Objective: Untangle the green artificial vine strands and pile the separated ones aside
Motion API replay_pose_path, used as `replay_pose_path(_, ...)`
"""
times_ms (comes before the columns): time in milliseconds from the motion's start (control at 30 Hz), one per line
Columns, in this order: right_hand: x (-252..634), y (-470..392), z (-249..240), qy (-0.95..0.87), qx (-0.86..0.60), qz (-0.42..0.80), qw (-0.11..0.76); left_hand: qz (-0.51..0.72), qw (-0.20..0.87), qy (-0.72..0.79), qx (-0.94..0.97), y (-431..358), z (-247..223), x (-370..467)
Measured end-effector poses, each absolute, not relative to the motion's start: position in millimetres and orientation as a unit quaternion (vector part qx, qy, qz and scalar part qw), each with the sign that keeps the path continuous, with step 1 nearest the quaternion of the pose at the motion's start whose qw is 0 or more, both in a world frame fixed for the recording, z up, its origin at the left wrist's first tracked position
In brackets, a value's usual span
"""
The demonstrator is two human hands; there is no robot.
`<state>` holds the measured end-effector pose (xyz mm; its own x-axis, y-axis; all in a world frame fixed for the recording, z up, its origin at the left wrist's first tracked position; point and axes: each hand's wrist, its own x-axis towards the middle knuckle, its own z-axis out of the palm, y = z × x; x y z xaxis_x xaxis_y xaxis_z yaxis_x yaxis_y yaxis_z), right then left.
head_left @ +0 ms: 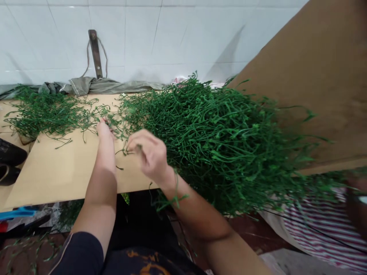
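Observation:
Thin, curly green stems with small bud-like tips lie in a big heap across the right part of the board. A looser, smaller pile of stems lies on the left. My left hand reaches to the scattered stems between the piles, its fingers closed in a pinch among them. In front of the big heap, my right hand is curled and slightly blurred, with a bit of green stem showing between thumb and fingers. More green strands hang by my right wrist.
The pale board ends close to my body. Behind it, bunched grey cloth runs along the white tiled wall. A tall brown panel leans at the right. Dark cylinders and a blue-handled item are at the left; striped fabric lies lower right.

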<state>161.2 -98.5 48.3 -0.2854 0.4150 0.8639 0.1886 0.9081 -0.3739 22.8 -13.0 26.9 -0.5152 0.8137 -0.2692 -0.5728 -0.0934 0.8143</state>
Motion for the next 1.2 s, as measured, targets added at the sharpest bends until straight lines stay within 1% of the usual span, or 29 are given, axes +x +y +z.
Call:
replay_pose_path(67,171,-70,59,-0.777,-0.302,0.091,0.544,0.722,0.485,0.463,0.171,-16,37,22)
replay_pose_path(133,183,-34,68,-0.748,-0.431,0.101,0.495,0.680,0.523,0.448,0.254,-22,49,27)
replay_pose_path(200,194,-5,77,-0.738,-0.476,0.102,0.468,0.631,0.550,0.443,0.322,-31,59,33)
replay_pose_path(267,200,5,83,-0.750,-0.465,0.098,0.461,0.601,0.560,0.448,0.352,-41,65,37)
replay_pose_path(333,197,-3,83,-0.769,-0.443,0.116,0.446,0.592,0.564,0.448,0.363,-51,67,39)
replay_pose_path(500,172,-42,55,-0.782,-0.440,0.209,0.389,0.587,0.568,0.448,0.363,-63,61,39)
replay_pose_path(633,169,-59,38,-0.763,-0.474,0.222,0.379,0.610,0.541,0.479,0.323,-65,58,33)
replay_pose_path(833,168,-84,40,-0.809,-0.408,0.258,0.335,0.635,0.493,0.499,0.325,-58,52,34)
replay_pose_path(1000,163,-99,43,-0.805,-0.374,0.279,0.366,0.663,0.439,0.522,0.308,-46,50,44)
replay_pose_path(1100,162,-103,40,-0.787,-0.377,0.283,0.398,0.652,0.418,0.551,0.311,-38,49,50)
replay_pose_path(1200,167,-102,38,-0.769,-0.385,0.282,0.425,0.666,0.397,0.547,0.315,-29,48,53)
